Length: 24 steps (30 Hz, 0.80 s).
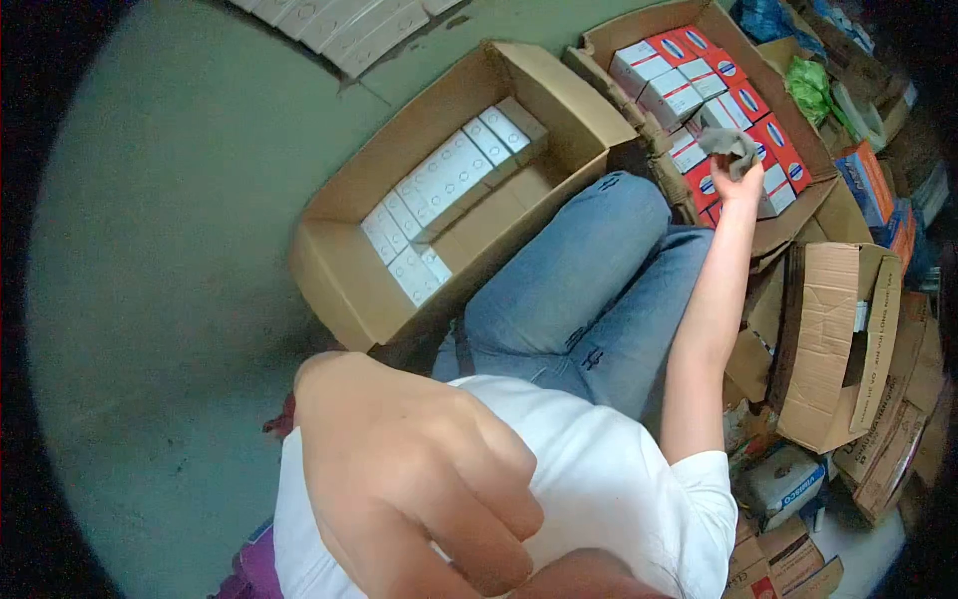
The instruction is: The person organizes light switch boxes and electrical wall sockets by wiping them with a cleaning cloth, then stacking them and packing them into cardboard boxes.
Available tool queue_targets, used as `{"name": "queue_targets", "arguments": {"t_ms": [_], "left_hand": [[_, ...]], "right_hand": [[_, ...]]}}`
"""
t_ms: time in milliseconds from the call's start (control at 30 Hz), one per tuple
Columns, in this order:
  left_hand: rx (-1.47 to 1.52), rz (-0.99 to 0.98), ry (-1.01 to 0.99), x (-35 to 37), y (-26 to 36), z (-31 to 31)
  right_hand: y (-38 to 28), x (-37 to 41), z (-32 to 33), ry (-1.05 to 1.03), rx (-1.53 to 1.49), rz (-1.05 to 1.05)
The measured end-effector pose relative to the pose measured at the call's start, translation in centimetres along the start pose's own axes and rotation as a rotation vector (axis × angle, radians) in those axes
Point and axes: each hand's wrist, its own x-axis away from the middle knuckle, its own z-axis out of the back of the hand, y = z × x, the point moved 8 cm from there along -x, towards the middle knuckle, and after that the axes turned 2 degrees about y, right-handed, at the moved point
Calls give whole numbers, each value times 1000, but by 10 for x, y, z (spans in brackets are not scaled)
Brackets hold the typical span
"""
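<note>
My left hand point(419, 459) is raised close to the camera, its fingers curled in. Whatever may be inside that closed hand is hidden. With the arm stretched forward, my right hand point(739, 182) grips a crumpled grey cloth point(726, 144) over an open carton point(820, 200). Red-and-white small boxes point(750, 102) fill this carton in rows beneath the cloth. Left of it, by my knee, stands another open cardboard carton point(344, 195). Inside lie rows of white small boxes point(444, 185), with some bare cardboard floor showing beside them.
More white boxes point(344, 25) sit on the green floor point(180, 220) at the top. To the right are a tipped brown carton point(820, 339), flattened cardboard point(883, 439), a green plastic bag point(806, 88) and a white-and-blue package point(788, 484). My jeans-clad legs point(569, 270) lie against the cartons.
</note>
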Motion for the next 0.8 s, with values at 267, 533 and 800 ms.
{"name": "queue_targets", "arguments": {"t_ms": [267,533,800], "left_hand": [[94,75,-155,27,27,-23],[-537,857,468,200,-117,146],[-1227,1456,-688,504,-269,146]], "right_hand": [[10,38,-28,-177,-8,-11],[12,77,-54,-306,25,23],[16,84,-50,-363,254,0]]}}
